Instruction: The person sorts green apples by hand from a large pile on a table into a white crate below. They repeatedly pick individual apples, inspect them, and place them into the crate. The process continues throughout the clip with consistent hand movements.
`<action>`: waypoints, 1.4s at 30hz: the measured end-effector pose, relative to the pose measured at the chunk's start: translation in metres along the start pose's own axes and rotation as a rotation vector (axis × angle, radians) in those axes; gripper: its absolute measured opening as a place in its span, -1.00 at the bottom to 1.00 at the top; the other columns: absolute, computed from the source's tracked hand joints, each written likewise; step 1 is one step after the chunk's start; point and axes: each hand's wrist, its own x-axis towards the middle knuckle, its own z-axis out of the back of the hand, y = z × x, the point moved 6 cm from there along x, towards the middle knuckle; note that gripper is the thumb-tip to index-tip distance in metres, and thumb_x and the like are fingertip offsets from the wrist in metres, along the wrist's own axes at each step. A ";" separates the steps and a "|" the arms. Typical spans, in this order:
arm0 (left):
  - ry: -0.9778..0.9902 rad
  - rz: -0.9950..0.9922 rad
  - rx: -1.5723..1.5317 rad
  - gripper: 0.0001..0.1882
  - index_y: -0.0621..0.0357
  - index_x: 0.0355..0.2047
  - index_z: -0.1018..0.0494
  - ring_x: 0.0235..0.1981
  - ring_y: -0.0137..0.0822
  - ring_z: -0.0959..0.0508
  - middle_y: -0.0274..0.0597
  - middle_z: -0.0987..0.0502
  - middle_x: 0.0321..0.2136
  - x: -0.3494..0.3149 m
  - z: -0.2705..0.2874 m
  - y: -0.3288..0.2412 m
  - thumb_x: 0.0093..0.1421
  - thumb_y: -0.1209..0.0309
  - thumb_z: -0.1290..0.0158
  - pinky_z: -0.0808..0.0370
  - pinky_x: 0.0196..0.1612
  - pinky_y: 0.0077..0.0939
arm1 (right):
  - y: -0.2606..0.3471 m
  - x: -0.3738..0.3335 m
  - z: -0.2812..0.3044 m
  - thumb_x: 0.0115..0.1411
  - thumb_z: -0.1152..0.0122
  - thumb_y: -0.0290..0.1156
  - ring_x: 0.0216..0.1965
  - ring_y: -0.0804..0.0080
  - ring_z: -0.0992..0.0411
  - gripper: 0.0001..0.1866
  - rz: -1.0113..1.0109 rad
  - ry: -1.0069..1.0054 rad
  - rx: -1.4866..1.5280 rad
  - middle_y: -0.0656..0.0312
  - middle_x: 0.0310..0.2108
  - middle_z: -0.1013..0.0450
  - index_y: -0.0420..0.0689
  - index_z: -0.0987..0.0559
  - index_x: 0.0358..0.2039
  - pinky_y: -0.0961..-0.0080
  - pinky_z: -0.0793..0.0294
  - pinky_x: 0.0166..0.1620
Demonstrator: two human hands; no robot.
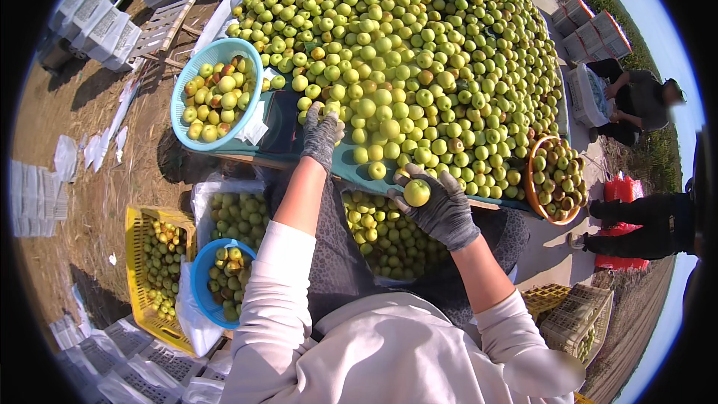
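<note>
Small round green, apple-like fruit lie in a huge heap [419, 60] spread over the table before me. At the heap's near left edge is my left hand [323, 138], in a dark grey glove, its fingers bent around a green fruit they partly hide. My right hand [443, 213], gloved the same way, is turned partly palm up by the table's front edge. A yellow-green fruit [416, 192] rests in its fingers and thumb, mostly uncovered. Below, between my knees, a container holds more green fruit [393, 236].
A light blue basket [253, 97] of reddish fruit stands left, an orange-brown basket [532, 179] right. A blue basin [196, 284] and yellow crate [136, 269] are lower left. One person [647, 101] crouches at right by a white crate; another [651, 224] stands nearer.
</note>
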 end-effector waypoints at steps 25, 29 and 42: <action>-0.751 -0.036 0.155 -0.65 0.02 -0.04 -0.31 -0.52 -0.40 -0.38 -0.26 -0.42 -0.36 -0.150 0.287 0.016 0.16 0.43 -0.11 -0.35 -0.47 -0.54 | -0.078 -0.019 0.091 0.21 -0.11 -0.18 -0.20 0.28 -0.49 -0.59 -0.202 -0.085 -0.628 0.10 -0.13 -0.50 -0.15 -0.46 -0.01 0.36 -0.47 -0.08; -0.584 0.048 1.122 -0.53 0.21 0.03 -0.33 0.02 0.00 -0.41 0.10 -0.40 -0.01 -0.148 0.308 0.034 0.12 0.37 -0.13 -0.34 0.08 -0.31 | -0.079 -0.028 0.079 0.21 -0.12 -0.20 -0.23 0.30 -0.50 -0.61 -0.313 -0.137 -0.533 0.08 -0.14 -0.51 -0.16 -0.47 -0.02 0.38 -0.50 -0.13; -0.524 0.054 0.898 -0.60 0.23 -0.04 -0.39 -0.03 -0.12 -0.44 0.00 -0.41 0.00 -0.103 0.306 0.068 0.09 0.39 -0.08 -0.38 0.03 -0.33 | -0.071 -0.043 0.066 0.27 -0.06 -0.16 -0.27 0.43 -0.43 -0.67 -0.290 -0.296 -0.765 0.20 -0.24 -0.48 -0.15 -0.48 -0.12 0.48 -0.45 -0.12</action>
